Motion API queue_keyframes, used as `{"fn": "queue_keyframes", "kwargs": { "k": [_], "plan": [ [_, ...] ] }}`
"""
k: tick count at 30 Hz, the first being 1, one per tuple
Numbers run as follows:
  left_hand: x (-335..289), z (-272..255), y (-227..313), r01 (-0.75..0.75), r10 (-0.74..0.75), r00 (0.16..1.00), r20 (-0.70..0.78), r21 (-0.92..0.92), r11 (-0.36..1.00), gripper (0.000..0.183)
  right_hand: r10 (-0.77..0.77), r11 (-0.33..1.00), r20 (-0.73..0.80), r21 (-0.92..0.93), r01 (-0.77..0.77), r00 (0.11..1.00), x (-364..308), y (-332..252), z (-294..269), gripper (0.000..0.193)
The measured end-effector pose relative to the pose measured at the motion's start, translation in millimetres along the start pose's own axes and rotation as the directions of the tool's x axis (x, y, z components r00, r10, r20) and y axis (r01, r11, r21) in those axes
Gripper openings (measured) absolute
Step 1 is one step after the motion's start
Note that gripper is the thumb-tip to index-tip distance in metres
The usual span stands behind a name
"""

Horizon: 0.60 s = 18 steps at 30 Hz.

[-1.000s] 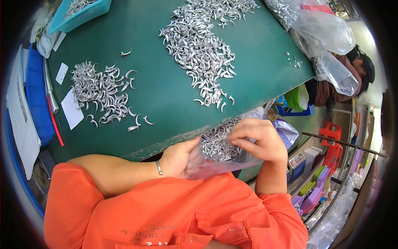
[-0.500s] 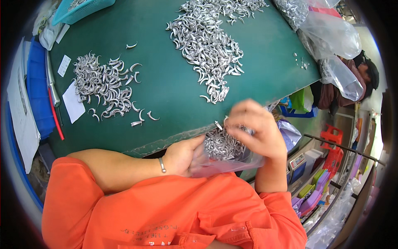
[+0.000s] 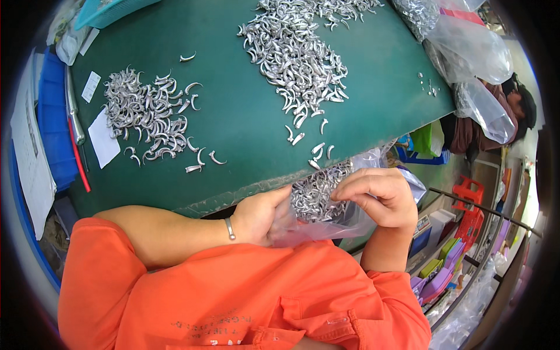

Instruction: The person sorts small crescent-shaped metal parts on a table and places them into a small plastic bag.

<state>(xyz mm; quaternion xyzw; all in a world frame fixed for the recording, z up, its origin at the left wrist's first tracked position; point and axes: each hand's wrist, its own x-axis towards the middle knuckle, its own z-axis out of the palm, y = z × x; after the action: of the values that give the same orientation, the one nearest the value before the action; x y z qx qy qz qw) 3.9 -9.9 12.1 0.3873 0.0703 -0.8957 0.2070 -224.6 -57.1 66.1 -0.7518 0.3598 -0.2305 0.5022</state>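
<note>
A clear plastic bag (image 3: 315,232) hangs at the table's front edge, filled with small silver curved, claw-shaped metal pieces (image 3: 319,197). My left hand (image 3: 261,217) grips the bag's left side, thumb up along the rim, with its fingers partly hidden by the plastic. Above the bag's right side is my right hand (image 3: 382,195), fingers bent and drawn together at the tips; whatever they pinch, if anything, is hidden. Several loose claw-shaped pieces (image 3: 318,149) lie on the green table (image 3: 227,128) just beyond the bag. A large heap of them (image 3: 297,58) spreads farther back.
A smaller heap of the same pieces (image 3: 143,114) lies at left beside white paper slips (image 3: 104,140). A teal basket (image 3: 111,13) stands at the far left, blue trays (image 3: 55,122) along the left edge. Filled plastic bags (image 3: 466,52) line the right edge; a person (image 3: 516,105) is beyond.
My right hand has moved from the table edge down and right, over the bag. Several pieces now lie apart from the large heap's near end, closer to the bag. My left hand stays put.
</note>
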Motion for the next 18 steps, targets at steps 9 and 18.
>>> {"fn": "queue_keyframes", "kwargs": {
  "k": [9, 18],
  "plan": [
    [38.0, -45.5, -22.2, 0.326, 0.309, 0.465, 0.829, -0.485, 0.811, 0.031, -0.110, 0.941, 0.058, -0.316, 0.123, 0.992, 25.8, 7.8, 13.5, 0.031],
    [-2.4, 7.4, 1.5, 0.052, -0.053, 0.995, -0.085, -0.019, 0.998, 0.047, -0.324, 0.765, 0.079, -0.565, 0.310, 0.943, 72.1, 14.6, 28.9, 0.033]
  ]
}}
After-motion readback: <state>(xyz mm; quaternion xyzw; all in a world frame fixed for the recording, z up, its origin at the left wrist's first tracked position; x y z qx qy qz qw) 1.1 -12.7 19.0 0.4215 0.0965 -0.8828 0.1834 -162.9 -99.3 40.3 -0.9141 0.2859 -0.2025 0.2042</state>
